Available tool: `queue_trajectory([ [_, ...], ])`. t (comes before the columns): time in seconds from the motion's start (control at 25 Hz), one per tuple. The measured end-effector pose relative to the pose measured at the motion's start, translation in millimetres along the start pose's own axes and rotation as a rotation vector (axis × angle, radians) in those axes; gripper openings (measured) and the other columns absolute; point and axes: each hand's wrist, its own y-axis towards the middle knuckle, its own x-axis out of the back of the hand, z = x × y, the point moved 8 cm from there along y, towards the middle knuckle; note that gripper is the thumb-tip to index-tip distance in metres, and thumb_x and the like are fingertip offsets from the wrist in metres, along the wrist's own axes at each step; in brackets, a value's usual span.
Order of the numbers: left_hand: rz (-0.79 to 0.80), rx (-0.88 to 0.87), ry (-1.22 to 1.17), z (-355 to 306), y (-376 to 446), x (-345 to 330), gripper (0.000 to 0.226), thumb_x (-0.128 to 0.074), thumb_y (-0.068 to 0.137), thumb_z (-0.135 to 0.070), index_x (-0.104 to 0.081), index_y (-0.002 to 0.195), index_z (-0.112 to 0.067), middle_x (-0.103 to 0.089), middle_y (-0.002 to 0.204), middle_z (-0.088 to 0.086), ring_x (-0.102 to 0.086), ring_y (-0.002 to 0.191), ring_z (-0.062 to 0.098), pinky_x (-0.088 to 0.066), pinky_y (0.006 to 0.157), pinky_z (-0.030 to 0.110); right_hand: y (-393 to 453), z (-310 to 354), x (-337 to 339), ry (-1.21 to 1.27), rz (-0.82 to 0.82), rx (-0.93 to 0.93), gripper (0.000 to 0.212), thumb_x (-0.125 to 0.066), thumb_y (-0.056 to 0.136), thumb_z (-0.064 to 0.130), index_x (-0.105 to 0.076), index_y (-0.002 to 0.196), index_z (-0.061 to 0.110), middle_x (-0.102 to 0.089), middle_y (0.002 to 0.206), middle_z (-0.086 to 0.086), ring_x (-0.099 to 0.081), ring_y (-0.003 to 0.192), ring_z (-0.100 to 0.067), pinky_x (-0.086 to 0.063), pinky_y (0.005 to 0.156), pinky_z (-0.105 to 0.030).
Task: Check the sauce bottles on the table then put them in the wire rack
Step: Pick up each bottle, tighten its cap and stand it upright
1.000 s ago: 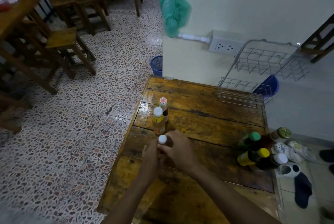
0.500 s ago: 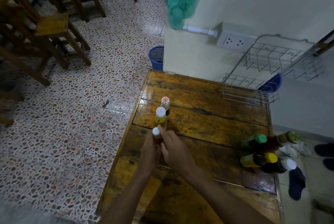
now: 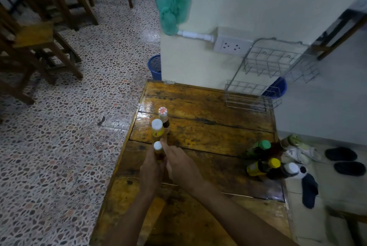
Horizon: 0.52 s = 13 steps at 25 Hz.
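Note:
Three sauce bottles stand in a row near the left edge of the wooden table [image 3: 208, 138]. My left hand [image 3: 151, 168] grips the nearest one, a small white-capped bottle [image 3: 158, 147], from the left. My right hand [image 3: 178, 164] is against its right side with the index finger raised beside the cap. Behind stand a yellow-labelled white-capped bottle [image 3: 157, 128] and a dark bottle with a red-and-white cap [image 3: 163, 115]. Several more bottles, among them a green-capped bottle [image 3: 260, 147] and a yellow-capped bottle [image 3: 262, 166], stand at the table's right edge. The empty two-tier wire rack [image 3: 258, 87] stands at the far right by the wall.
A wall with a socket plate [image 3: 230, 44] runs behind the table. A blue basket [image 3: 155, 66] sits on the floor at the wall corner. Wooden chairs [image 3: 39, 37] fill the left floor. Shoes and socks [image 3: 337, 160] lie on the floor right of the table.
Both hands have slid the small white-capped bottle forward, closer to the yellow-labelled one. My right hand came off the cap and now lies along the bottle's side.

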Motion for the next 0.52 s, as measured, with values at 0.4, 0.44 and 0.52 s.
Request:
queue_trajectory([
  [0.4, -0.008, 0.140, 0.314, -4.2, -84.8, -54.3, 0.063, -0.083, 0.084, -0.031, -0.049, 0.130, -0.003, -0.058, 0.121, 0.016, -0.061, 0.109, 0.035, -0.055, 0.086, 0.046, -122.8, -71.9, 133.3, -0.359, -0.251, -0.178, 0.041, -0.061, 0.095, 0.029, -0.054, 0.133, 0.017, -0.055, 0.131, -0.005, -0.052, 0.115, -0.024, -0.052, 0.089, -0.033],
  [0.44, 0.040, 0.070, 0.271, -22.5, -94.4, -74.0, 0.062, -0.083, 0.085, -0.030, -0.051, 0.131, -0.003, -0.059, 0.121, 0.015, -0.062, 0.109, 0.032, -0.056, 0.088, 0.046, -139.6, -89.6, 154.8, -0.445, -0.280, -0.209, 0.036, -0.063, 0.093, 0.028, -0.058, 0.127, 0.015, -0.056, 0.127, -0.007, -0.053, 0.111, -0.027, -0.051, 0.088, -0.037],
  [0.52, 0.164, -0.078, 0.171, -67.3, -107.6, -121.3, 0.061, -0.080, 0.088, -0.028, -0.052, 0.137, -0.005, -0.058, 0.127, 0.011, -0.061, 0.115, 0.028, -0.055, 0.094, 0.046, -166.5, -126.1, 186.3, -0.643, -0.252, -0.310, 0.035, -0.068, 0.087, 0.027, -0.061, 0.120, 0.015, -0.057, 0.126, -0.013, -0.052, 0.110, -0.035, -0.047, 0.091, -0.048],
])
